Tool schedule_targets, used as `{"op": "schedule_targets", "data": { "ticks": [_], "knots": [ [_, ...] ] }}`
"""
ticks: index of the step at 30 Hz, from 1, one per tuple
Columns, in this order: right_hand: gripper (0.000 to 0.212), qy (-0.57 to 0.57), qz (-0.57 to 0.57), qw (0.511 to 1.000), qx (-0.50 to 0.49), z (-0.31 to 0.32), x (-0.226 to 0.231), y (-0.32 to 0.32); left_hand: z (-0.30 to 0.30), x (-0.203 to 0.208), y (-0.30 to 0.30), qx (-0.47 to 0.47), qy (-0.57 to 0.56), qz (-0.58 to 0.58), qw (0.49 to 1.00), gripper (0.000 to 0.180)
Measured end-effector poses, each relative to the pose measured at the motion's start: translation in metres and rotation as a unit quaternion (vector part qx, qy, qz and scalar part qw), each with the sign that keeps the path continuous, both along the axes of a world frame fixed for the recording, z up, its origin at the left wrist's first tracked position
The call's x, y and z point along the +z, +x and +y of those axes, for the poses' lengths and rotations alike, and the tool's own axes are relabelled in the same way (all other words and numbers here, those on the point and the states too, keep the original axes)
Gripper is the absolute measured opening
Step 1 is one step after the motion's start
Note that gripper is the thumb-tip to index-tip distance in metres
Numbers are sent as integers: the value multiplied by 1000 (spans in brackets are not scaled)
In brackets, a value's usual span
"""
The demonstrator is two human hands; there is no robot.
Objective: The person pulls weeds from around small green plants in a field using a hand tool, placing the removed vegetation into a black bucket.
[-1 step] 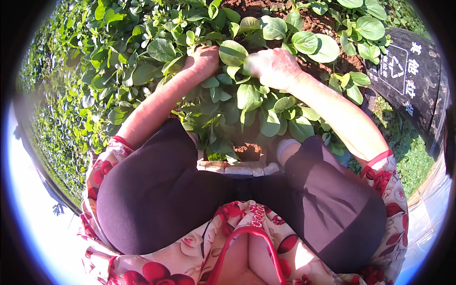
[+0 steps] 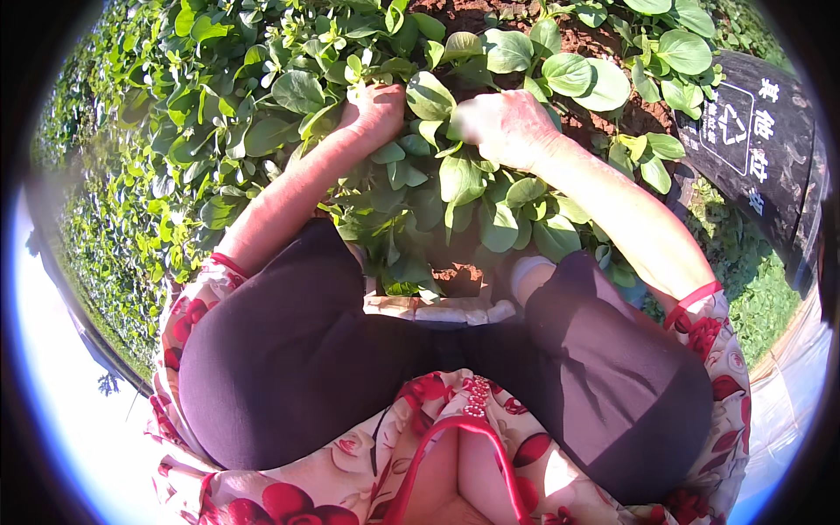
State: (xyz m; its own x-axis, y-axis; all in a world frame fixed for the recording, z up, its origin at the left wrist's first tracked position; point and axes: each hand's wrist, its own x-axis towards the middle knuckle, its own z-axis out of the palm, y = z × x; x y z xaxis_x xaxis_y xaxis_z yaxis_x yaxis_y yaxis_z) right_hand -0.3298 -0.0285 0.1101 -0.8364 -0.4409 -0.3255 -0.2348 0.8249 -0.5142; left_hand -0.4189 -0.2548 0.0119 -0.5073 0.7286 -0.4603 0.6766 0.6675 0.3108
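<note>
Among low leafy green plants [image 2: 464, 179] I have both arms stretched forward. My left hand [image 2: 378, 114] is closed, its fingers curled down into the leaves, so what they grip is hidden. To its right, my right hand [image 2: 512, 127] is also closed, knuckles up, with a blurred pale patch at its left edge. Whatever it holds, if anything, cannot be made out. A broad round leaf [image 2: 430, 96] stands up in the gap between the two hands.
Denser small-leaved growth [image 2: 149, 175] spreads to the left. Reddish soil [image 2: 582, 42] shows beyond my right hand. A black bin-like container [image 2: 766, 131] with white markings lies at the right. My bent knees [image 2: 271, 332] flank more plants close to me.
</note>
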Motion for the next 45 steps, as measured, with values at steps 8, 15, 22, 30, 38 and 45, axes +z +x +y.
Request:
{"op": "schedule_targets", "data": {
  "ticks": [8, 15, 22, 30, 38, 45],
  "knots": [
    [26, -25, 29, 994, -103, 5, 27, 17, 4, 47, -11, 130, 50, -52, 989, 22],
    [20, 37, -29, 990, -135, 15, 45, 9, -6, 65, -23, 207, 132, -119, 962, 23],
    [14, 9, -57, 983, -174, 4, 17, 9, 29, 78, 0, -58, -106, -21, 992, 19],
    [11, -21, -61, 982, -176, 3, 19, 4, 43, 54, -6, -3, -170, -110, 979, 23],
    [12, -38, -72, 980, -180, 10, 26, 4, 37, 6, -32, -61, -126, -198, 970, 24],
    [11, -24, -65, 988, -141, 15, 42, 3, 25, 22, -18, -17, -85, -101, 991, 14]
  ]
}}
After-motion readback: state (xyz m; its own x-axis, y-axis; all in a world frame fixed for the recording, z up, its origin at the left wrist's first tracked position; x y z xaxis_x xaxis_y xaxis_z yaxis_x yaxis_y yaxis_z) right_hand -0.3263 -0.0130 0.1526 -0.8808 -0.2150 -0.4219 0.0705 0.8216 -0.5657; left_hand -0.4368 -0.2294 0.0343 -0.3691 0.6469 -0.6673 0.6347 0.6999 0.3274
